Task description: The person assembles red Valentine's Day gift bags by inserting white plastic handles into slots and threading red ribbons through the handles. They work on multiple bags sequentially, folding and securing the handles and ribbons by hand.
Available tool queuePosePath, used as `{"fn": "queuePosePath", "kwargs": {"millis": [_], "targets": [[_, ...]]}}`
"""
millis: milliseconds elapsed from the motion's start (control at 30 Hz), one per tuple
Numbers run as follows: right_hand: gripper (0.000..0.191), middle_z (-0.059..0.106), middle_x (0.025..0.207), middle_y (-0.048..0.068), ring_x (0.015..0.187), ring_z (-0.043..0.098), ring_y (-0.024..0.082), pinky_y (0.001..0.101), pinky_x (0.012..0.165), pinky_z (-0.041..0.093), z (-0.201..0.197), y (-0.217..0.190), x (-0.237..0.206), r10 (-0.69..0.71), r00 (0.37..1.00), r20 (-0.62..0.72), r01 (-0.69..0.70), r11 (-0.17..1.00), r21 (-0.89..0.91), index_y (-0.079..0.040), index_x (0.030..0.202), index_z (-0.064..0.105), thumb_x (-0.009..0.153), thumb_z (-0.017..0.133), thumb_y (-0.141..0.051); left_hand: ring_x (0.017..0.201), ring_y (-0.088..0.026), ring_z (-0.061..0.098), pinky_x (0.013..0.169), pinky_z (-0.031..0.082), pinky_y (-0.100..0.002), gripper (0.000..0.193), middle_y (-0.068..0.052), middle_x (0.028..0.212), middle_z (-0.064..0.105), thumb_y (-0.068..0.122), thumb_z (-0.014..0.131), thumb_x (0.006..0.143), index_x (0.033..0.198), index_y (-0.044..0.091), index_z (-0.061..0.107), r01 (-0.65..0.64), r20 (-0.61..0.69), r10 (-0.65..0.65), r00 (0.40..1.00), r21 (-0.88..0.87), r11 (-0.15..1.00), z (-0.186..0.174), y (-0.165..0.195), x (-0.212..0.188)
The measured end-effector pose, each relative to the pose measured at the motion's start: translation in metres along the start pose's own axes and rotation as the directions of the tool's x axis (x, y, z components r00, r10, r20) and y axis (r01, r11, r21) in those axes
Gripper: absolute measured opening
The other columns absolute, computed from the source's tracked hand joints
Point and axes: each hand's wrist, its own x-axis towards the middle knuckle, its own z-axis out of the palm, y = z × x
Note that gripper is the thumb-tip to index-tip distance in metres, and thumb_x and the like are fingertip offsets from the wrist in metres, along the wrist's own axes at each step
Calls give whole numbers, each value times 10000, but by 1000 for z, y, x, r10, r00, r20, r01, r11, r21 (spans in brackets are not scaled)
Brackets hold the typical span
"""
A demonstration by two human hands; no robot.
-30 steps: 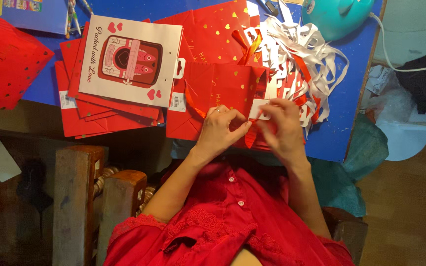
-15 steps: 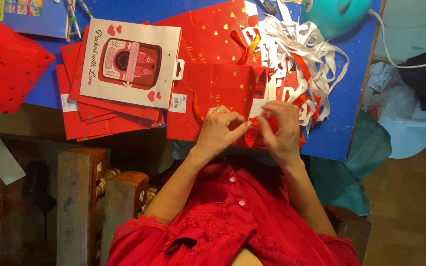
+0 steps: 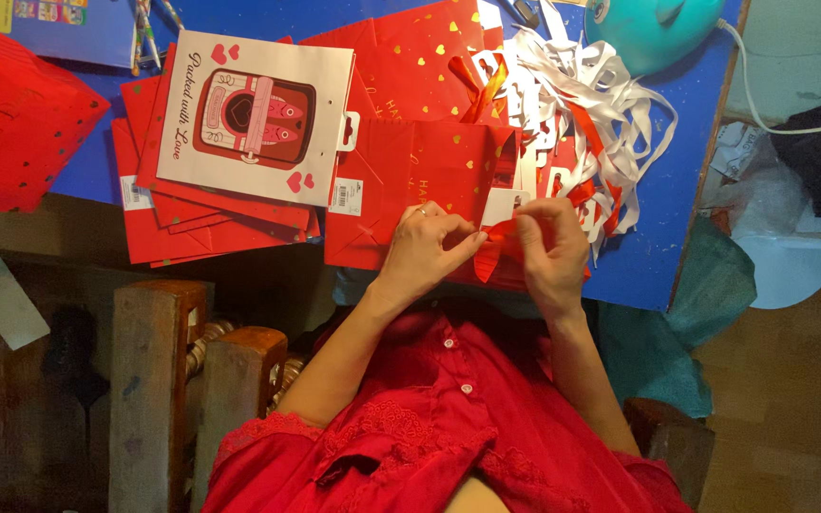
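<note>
1. Both hands have closed in on each other since the earlier frame, so that the fingertips now meet over the red ribbon (image 3: 494, 249) at the near edge of the blue table (image 3: 662, 256).
2. Left hand (image 3: 427, 249): fingers curled and narrow, thumb and forefinger pinching the glossy ribbon end; a ring shows on one finger.
3. Right hand (image 3: 551, 252): fingers bent and close together, pinching the same ribbon from the other side, just below a small white tag (image 3: 503, 204).
4. Under both hands lies a flat red paper gift bag (image 3: 401, 185), matte, rectangular, scattered with small gold hearts, its lower edge at the table's front edge.
5. Left of it is a fanned stack of more flat red bags (image 3: 159, 223), topped by a white card sheet (image 3: 258, 119) printed with a red picture and hearts.
6. Behind the right hand sits a loose tangle of white ribbon strips (image 3: 572, 95), thin, curling and overlapping, with red pieces mixed in.
7. A smooth, rounded teal object (image 3: 653, 28) stands at the far right corner, with a white cable running from it.
8. One large red bag (image 3: 11, 123) lies at the far left.
9. The person wears a red buttoned garment (image 3: 448, 418).
</note>
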Motion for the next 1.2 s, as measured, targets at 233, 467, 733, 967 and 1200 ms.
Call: {"fn": "queuePosePath", "kwargs": {"millis": [233,467,733,967,1200], "targets": [[204,652,1017,147,1007,609,329,405,903,485,2,-4,2,-235,940,247,303,908,-288,-10,1046,657,861,743,-18,728,-204,611,847,467,-369,255,-41,692,641,352,762,884,869,98,782,-20,-6,20,1000,-5,1000,0,-2,0],[64,689,912,55,828,709,161,304,739,548,4,4,-2,158,986,57,-160,987,25,-49,1067,624,1024,654,-84,736,-205,607,878,459,-382,270,-32,693,647,372,755,888,864,103,774,-4,35,4,999,-1,1000,-2,2,1],[198,647,986,115,929,632,272,391,821,493,4,-4,2,-416,879,231,475,797,-373,-49,1080,616,923,737,-57,795,-254,607,910,464,-411,307,-90,772,612,381,745,910,985,83,738,-17,8,17,1000,10,1000,-2,0,-1],[96,659,978,57,903,658,216,347,841,526,5,-1,-3,127,992,1,-127,992,12,-67,1095,602,1008,638,-50,821,-245,623,926,461,-419,286,-68,801,656,373,737,911,948,89,730,-19,18,19,1000,-15,1000,-1,-1,-2],[207,632,1002,119,932,622,290,416,890,466,5,-5,0,-257,943,213,312,906,-285,-31,1059,626,872,712,-15,838,-240,624,933,458,-419,278,-61,815,671,361,731,920,933,83,728,-33,17,34,999,-24,999,1,-4,-2]]}}
